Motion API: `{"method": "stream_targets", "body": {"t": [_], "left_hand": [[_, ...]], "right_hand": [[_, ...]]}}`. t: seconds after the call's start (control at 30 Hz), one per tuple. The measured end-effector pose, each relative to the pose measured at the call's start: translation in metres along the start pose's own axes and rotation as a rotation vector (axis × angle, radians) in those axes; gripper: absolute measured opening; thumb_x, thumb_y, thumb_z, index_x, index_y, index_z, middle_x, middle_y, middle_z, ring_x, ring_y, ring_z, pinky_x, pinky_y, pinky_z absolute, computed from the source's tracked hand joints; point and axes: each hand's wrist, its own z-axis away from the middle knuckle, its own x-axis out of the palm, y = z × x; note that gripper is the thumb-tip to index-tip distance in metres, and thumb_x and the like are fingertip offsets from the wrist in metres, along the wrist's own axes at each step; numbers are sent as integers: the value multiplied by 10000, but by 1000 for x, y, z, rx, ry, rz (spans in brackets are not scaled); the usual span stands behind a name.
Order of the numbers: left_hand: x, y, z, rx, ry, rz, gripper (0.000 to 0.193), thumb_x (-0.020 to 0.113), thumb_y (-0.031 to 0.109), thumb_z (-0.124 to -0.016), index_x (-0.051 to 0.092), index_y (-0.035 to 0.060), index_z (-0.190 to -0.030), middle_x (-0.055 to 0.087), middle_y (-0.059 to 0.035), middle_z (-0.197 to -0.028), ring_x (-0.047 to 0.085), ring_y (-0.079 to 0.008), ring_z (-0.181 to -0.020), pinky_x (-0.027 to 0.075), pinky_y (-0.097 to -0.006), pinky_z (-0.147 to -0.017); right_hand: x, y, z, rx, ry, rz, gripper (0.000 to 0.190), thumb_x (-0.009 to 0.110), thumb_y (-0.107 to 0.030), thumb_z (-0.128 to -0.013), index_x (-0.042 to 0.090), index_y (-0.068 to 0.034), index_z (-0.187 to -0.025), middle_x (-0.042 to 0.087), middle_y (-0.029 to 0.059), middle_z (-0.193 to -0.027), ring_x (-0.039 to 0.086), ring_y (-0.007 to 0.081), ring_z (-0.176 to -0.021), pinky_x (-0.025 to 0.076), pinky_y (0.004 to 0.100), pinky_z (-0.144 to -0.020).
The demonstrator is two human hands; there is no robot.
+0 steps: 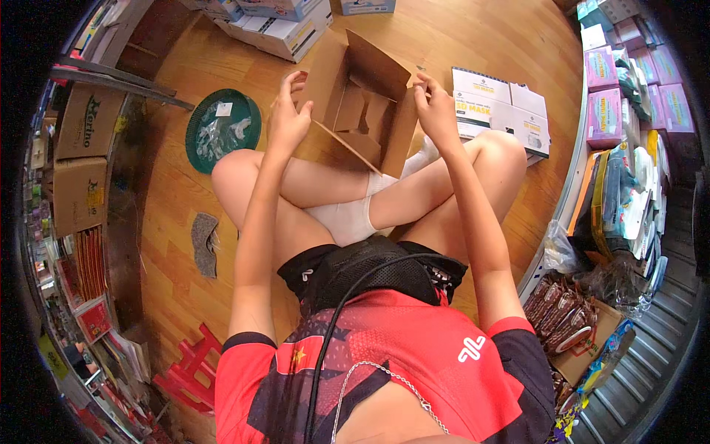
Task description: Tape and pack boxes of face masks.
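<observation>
An open cardboard box (363, 105) stands tilted over my crossed shins, its flaps spread and its bare brown inside facing up. My left hand (289, 114) holds the edge of its left flap, thumb towards me and fingers at the far side. At the right side, my right hand (435, 105) pinches the upper edge of the box between thumb and fingers; part of that grip is hidden. White socks (346, 219) on my feet show just below the near flap.
A green plastic basket (194, 133) holding clear plastic wrappers sits at the left. Printed white mask cartons (499, 114) lie by my right knee. More cartons (277, 33) stand ahead. A grey cloth piece (205, 244), a red plastic stool (191, 369) and stocked shelves (566, 183) flank me.
</observation>
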Motion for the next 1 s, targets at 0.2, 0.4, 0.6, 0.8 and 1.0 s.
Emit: {"method": "stream_targets", "body": {"t": [0.2,0.4,0.6,0.8,1.0], "left_hand": [[12,19,-4,143,15,-297,642,594,-11,-760,354,122,-1340,415,-164,-1338,460,-303,-1192,381,-418,-983],[5,35,-13,638,-197,-736,486,557,1,-765,531,190,-1212,370,-18,-1430,276,-189,-1360,231,-529,-1088],[3,25,-22,741,-642,-968,280,572,112,-787,683,213,-1024,583,47,-1228,351,-110,-1322,171,-529,-1116],[2,14,-24,605,-615,-912,313,596,45,-757,693,179,-1023,615,11,-1181,400,-191,-1295,204,-527,-1099],[15,59,-75,331,-1106,-1087,215,577,141,-815,705,140,-988,680,-69,-1022,608,-241,-1064,458,-438,-862]], "right_hand": [[-10,-18,-17,-699,319,867,537,574,-103,-810,417,-91,-1324,649,158,-947,633,293,-859,508,373,-771],[15,-28,-24,-478,-1015,1308,315,569,-139,-817,636,-127,-1125,629,70,-1143,573,196,-1106,463,264,-861],[52,-13,-28,-231,-1262,1448,358,545,-261,-853,621,-163,-1189,521,61,-1329,464,232,-1251,329,418,-1028],[85,-2,-14,-90,-1298,1530,792,552,-235,-770,207,-27,-1452,457,97,-1376,315,275,-1332,185,401,-1071],[87,0,0,-395,-1139,1508,725,515,-291,-800,272,-34,-1433,379,90,-1435,296,229,-1350,201,367,-1063]]}}
